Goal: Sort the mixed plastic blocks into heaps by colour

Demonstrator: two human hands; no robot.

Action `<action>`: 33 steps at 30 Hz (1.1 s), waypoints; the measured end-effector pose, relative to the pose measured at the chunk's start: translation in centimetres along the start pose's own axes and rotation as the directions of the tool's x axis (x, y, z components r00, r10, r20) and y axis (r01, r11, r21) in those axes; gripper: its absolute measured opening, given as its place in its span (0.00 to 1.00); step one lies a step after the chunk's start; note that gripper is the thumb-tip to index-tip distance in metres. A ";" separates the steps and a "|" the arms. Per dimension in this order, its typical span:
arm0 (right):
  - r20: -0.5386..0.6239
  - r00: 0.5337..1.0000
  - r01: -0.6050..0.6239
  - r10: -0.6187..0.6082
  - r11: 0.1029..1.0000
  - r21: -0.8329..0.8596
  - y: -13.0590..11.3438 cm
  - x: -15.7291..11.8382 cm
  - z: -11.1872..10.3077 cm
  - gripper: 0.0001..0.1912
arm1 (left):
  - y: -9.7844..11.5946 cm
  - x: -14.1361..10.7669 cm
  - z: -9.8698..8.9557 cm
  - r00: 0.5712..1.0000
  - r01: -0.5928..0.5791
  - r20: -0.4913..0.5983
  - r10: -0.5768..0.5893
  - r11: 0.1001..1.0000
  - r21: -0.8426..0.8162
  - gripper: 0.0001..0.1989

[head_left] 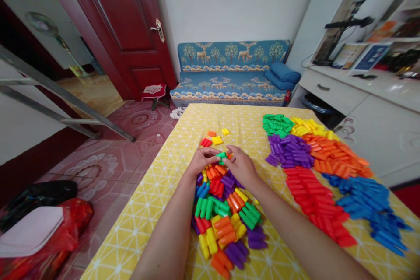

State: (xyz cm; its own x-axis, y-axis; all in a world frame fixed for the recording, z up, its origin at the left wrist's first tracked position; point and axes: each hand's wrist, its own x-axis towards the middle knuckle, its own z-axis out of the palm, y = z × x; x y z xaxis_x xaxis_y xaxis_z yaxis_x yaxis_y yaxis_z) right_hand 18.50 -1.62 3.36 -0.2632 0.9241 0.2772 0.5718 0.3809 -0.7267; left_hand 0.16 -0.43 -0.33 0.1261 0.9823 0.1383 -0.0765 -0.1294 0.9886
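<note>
The left hand (203, 160) seems to pinch a small ribbed green plastic piece (222, 155) between thumb and fingertips, above the far end of a mixed heap of multicoloured plastic pieces (217, 187); the right hand (242, 168) is part-curled just beside it, near a bit of orange, and whether it grips anything I cannot tell; meeting tip to tip probably gives fine control over so small a thing. Six single-colour piles, green (278, 125), yellow (310, 127), purple (290, 150), orange (339, 158), red (313, 203) and blue (369, 203), lie to the right, presumably grouped to keep colours apart; the pieces look smooth and rigid, like short rounded tubes joined side by side; the yellow cloth-covered tabletop (154, 197) shows white triangular lines and soft creases.
</note>
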 end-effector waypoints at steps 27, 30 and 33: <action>-0.316 0.947 -0.068 0.058 0.997 -0.022 8.1 4.2 -8.5 0.20 | -0.6 0.5 -0.8 0.807 -0.145 -0.549 0.217 0.974 0.172 0.12; -0.036 0.999 0.025 -0.025 1.000 -0.018 5.7 -2.0 -5.7 0.24 | -1.1 0.6 -1.7 0.695 -0.103 -0.656 0.295 0.944 0.314 0.13; 0.151 0.988 0.056 -0.039 0.992 -0.110 4.4 -8.5 -5.1 0.37 | -1.5 0.6 -2.4 0.727 -0.023 -0.622 0.292 0.915 0.403 0.16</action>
State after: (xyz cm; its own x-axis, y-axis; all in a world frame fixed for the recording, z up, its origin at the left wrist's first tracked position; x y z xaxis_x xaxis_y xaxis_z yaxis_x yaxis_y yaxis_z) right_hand 27.17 -7.64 1.01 -0.4000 0.8927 0.2074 0.6378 0.4337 -0.6365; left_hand -2.01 0.63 -1.83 -0.5457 0.7603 0.3523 0.3253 -0.1953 0.9252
